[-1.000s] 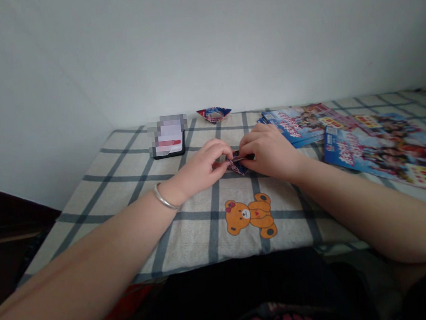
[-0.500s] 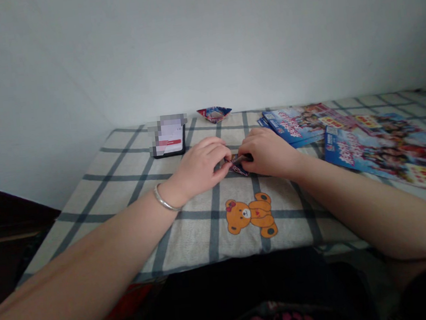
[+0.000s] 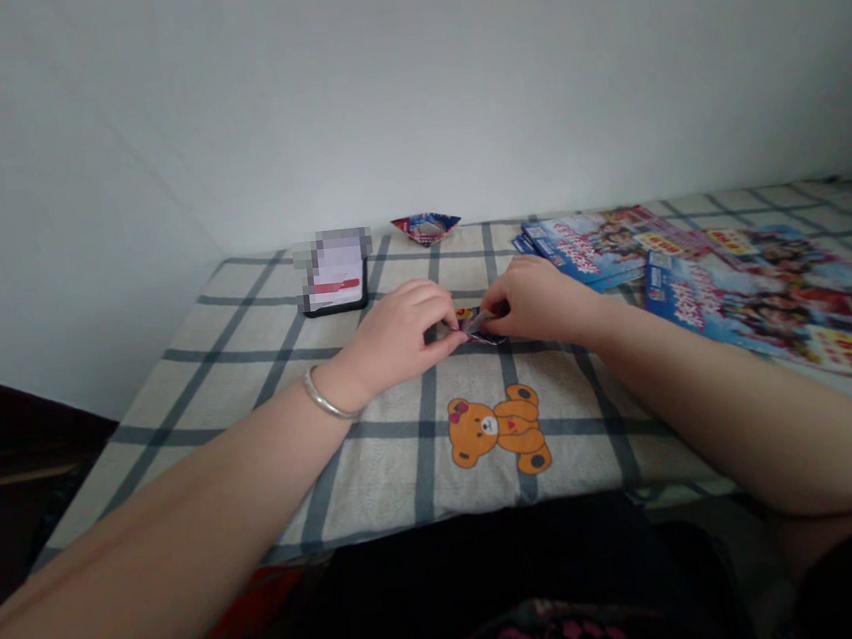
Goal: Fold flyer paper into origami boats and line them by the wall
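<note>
A small folded piece of printed paper (image 3: 476, 321) lies on the checked cloth (image 3: 263, 345) between my two hands. My left hand (image 3: 397, 334), with a silver bangle (image 3: 324, 398) at the wrist, pinches the paper's left end with closed fingers. My right hand (image 3: 541, 298) pinches its right end, fingers curled down on it. Most of the paper is hidden under my fingertips.
A phone (image 3: 336, 280) lies at the back left. A finished folded paper boat (image 3: 426, 227) sits near the wall. Colourful printed leaflets (image 3: 740, 289) spread over the right side. An orange bear print (image 3: 498, 430) is on the cloth near the front edge.
Both hands stayed on the folded paper and shifted slightly; the fingers worked the fold, and a little more of the paper shows between them now.
</note>
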A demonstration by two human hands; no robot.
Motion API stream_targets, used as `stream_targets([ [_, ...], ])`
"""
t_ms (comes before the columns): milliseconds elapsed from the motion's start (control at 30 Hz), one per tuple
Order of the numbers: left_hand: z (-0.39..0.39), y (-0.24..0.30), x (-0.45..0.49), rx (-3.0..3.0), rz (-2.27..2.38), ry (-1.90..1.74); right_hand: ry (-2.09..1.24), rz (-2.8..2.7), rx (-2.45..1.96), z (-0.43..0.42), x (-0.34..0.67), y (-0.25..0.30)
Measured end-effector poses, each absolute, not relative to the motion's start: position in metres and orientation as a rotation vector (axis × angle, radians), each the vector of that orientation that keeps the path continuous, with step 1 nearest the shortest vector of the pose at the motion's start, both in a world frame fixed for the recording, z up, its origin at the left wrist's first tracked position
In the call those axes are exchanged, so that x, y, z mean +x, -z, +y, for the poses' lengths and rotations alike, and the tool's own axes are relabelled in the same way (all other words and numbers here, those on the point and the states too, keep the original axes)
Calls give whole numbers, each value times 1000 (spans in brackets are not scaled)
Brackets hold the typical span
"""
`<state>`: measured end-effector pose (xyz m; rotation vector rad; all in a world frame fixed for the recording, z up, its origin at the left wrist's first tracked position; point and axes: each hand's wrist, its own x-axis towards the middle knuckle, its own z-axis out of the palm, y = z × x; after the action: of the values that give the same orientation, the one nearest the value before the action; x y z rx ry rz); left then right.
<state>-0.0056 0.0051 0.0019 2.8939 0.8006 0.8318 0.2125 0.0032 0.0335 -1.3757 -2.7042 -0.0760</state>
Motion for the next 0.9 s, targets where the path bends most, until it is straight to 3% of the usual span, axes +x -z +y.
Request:
stream_targets([
  [267,4,-3,-7,2905,928,-783,-4,-2594,-1305,2,215,-25],
  [533,12,2,-12,2935,1259,-784,-157,-2324,-1507,11,224,-20],
  [900,23,9,-17,2679,1326,-796,-270,-2319,-1502,19,226,-10],
])
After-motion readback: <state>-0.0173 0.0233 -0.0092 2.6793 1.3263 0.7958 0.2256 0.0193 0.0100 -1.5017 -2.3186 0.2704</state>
